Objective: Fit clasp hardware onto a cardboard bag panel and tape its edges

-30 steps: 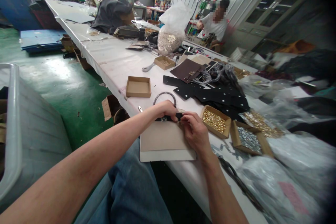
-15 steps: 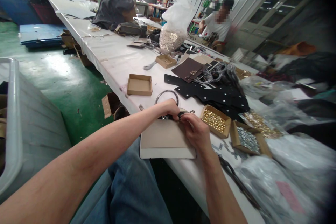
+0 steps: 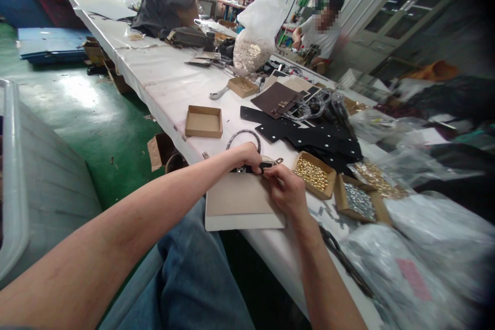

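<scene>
My left hand (image 3: 244, 155) is closed on a small black strap piece (image 3: 263, 166) with a metal fitting, held at the far edge of a beige board (image 3: 240, 201) on the white table (image 3: 170, 93). My right hand (image 3: 285, 190) pinches the strap's right end, fingers curled. A metal clip end sticks out beyond my fingers. Just right of my hands stands a small cardboard box of gold rivets (image 3: 311, 174), and beside it a box of silver rivets (image 3: 356, 200).
An empty cardboard tray (image 3: 203, 121) and a thin metal ring (image 3: 243, 136) lie behind my hands. Black punched strips (image 3: 309, 139), brown leather pieces (image 3: 279, 99) and plastic bags (image 3: 406, 263) crowd the right. A bag of metal parts (image 3: 251, 51) stands farther back. A person (image 3: 320, 36) sits across.
My hands stay on the strap piece; its metal clip end now shows more to the right of my fingers. The camera view has shifted slightly.
</scene>
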The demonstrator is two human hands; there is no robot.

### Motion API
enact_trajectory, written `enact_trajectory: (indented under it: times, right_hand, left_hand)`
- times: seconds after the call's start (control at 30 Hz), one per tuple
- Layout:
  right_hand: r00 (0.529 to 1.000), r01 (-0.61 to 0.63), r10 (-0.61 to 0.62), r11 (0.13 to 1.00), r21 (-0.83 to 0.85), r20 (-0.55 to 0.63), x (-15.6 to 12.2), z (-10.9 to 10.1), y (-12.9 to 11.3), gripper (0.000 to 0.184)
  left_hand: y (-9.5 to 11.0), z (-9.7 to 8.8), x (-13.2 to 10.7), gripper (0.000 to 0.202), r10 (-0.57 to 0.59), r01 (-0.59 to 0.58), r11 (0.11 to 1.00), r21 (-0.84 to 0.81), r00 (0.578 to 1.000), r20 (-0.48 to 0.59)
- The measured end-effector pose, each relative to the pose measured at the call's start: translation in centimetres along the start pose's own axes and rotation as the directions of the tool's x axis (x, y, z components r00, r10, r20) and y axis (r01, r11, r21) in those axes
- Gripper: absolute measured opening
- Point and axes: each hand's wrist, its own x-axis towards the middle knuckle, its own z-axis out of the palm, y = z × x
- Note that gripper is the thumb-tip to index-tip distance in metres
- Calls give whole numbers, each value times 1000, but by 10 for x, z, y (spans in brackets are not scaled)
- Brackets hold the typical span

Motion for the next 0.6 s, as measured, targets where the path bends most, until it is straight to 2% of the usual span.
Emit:
enact_trajectory:
  times: [0.17,0.3,0.47,0.6]
  right_hand:
    - [998,-37,38,999,32,-42,1,4,-1,15]
    - [995,-11,16,999,50,-95,3,9,-2,17]
    - [993,-31,32,999,10,-116,4,12,-6,28]
    - [993,-22,19,999,-26,-120,4,12,-7,28]
  left_hand:
    - [0,0,-1,51,-14,14,1000,2,1000,-4]
    - [-1,0,1,43,0,-1,1000,26,1000,14]
    - [1,-1,1,33,-16,16,1000,5,1000,16]
    - [0,0,2,40,10,-10,1000,14,1000,-4]
